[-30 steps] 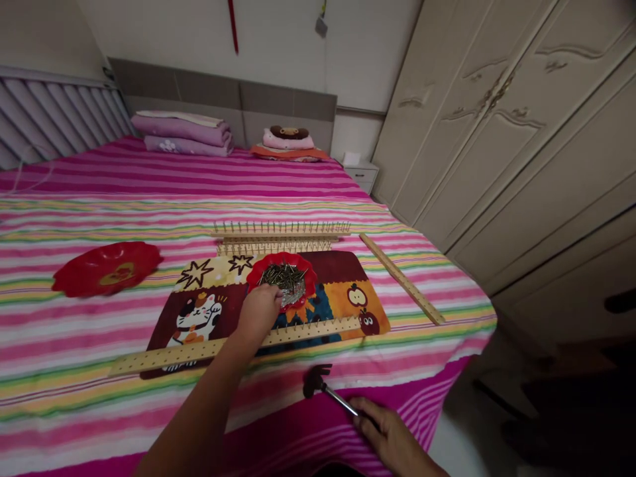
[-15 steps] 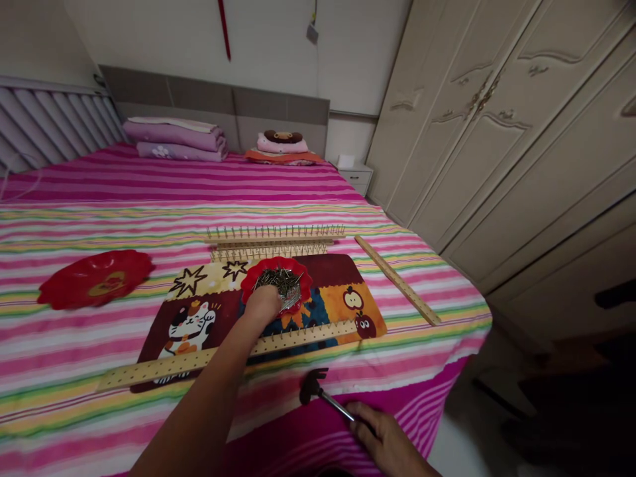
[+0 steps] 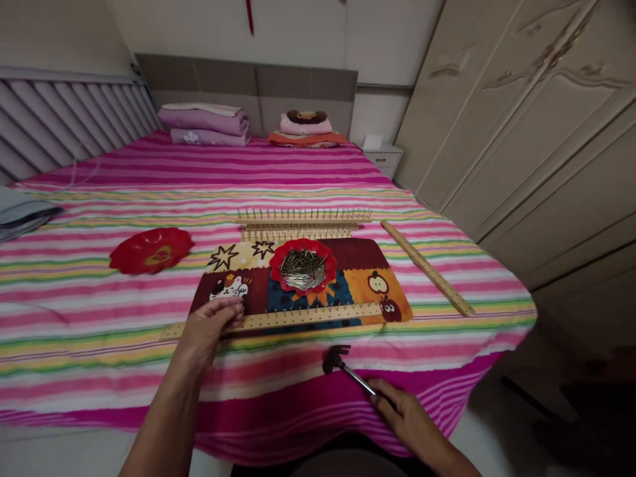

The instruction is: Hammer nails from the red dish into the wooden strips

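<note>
My left hand (image 3: 216, 324) is closed in a pinch just over a wooden strip (image 3: 263, 321) drilled with rows of holes. A nail appears to be between its fingertips, mostly hidden by them. Several nails stand upright along the strip's right part. My right hand (image 3: 402, 411) grips the handle of a claw hammer (image 3: 355, 377), its dark head lying low over the bed's front edge. Behind the strip, a red scalloped bowl (image 3: 325, 255) contains a heap of loose nails (image 3: 301, 268). Both strip and bowl rest on a patterned mat (image 3: 397, 291).
Nail-studded wooden strips (image 3: 298, 228) lie behind the mat. Another strip (image 3: 427, 265) lies at its right, and a red plate (image 3: 129, 255) at its left. Everything is on a striped bedspread (image 3: 89, 311). Folded bedding (image 3: 206, 126) sits by the headboard; a wardrobe (image 3: 487, 152) stands on the right.
My left hand has come out of the nail bowl and moved left and toward me, to the wooden strip. My right hand still holds the hammer. The view has shifted slightly.
</note>
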